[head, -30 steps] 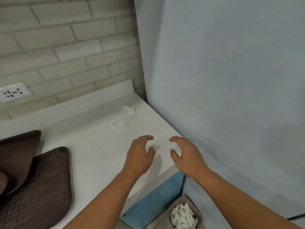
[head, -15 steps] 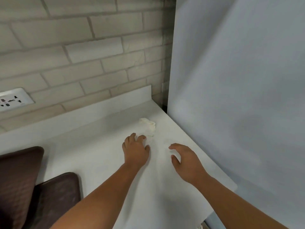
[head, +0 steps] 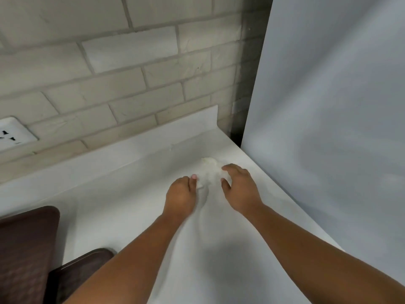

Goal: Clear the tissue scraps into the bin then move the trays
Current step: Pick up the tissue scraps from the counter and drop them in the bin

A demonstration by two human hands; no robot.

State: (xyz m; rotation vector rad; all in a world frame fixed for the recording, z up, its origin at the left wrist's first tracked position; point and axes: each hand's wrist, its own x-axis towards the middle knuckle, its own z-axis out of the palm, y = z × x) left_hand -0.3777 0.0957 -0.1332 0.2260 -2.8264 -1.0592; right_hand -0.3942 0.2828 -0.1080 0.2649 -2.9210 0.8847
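Right, I have both hands low over the white counter [head: 131,194], one on either side of the tissue scrap [head: 210,172]. The scrap lies crumpled on the counter near its right-hand edge, close to the back corner where the brick wall [head: 131,84] meets a pale grey panel [head: 328,106].

My right hand [head: 240,187] arches over the scrap's right side. Its fingers curve over the top and the thumb comes in against the near edge, so the tissue sits loosely caught between them.

My left hand [head: 179,194] is knuckles-up with its fingers curled. One fingertip touches the scrap's left edge, but the rest are hidden behind the hand, and I cannot tell whether it actually pinches the tissue. The two hands are apart.

Well off at the lower left a brown tray [head: 26,249] lies on the counter, with a second brown tray [head: 83,268] just beside it, nearer me. A wall socket [head: 13,134] sits at the far left of the brickwork.
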